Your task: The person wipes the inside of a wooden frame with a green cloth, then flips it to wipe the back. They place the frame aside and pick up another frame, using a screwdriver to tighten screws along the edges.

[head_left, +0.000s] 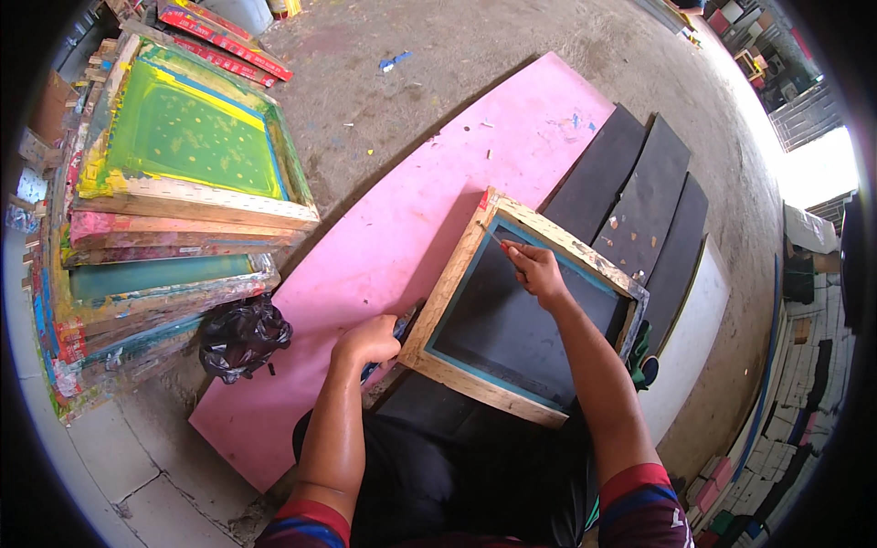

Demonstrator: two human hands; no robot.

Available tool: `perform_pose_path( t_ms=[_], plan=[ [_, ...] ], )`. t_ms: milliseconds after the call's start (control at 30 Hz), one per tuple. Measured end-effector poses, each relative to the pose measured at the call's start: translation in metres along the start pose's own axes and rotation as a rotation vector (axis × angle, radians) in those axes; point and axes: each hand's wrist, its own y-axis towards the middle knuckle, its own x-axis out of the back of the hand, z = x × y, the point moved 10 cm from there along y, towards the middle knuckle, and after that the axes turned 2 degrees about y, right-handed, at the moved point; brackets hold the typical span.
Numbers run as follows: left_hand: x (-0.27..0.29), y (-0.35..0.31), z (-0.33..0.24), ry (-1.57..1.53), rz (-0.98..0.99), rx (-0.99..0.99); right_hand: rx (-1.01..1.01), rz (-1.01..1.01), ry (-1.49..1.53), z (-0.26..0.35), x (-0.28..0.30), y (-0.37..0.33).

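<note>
A wooden printing frame (pixel 457 274) with a dark mesh screen (pixel 512 324) and teal border lies on a pink board (pixel 393 228) in front of me. My left hand (pixel 368 340) grips the frame's near left edge and seems to hold a dark, bluish object against it. My right hand (pixel 537 271) reaches over the mesh, pinching a thin red-tipped stick (pixel 496 241) whose tip touches the frame's upper left inner corner.
A stack of paint-stained wooden screen frames (pixel 174 210) stands at left, the top one green. A crumpled black plastic bag (pixel 242 336) lies beside it. Dark foam sheets (pixel 649 201) and a white board (pixel 699 320) sit at right on the concrete floor.
</note>
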Motion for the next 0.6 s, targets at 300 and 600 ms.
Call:
perform_pose_path(
  t_ms=[300,600],
  plan=[
    [0.001,-0.002,0.002,0.005,-0.028,0.004,-0.519,0.077,0.475,-0.009,-0.019,-0.013],
    [0.001,-0.001,0.001,-0.015,-0.012,-0.007,0.129,-0.215,-0.414,0.043,-0.005,-0.051]
  ],
)
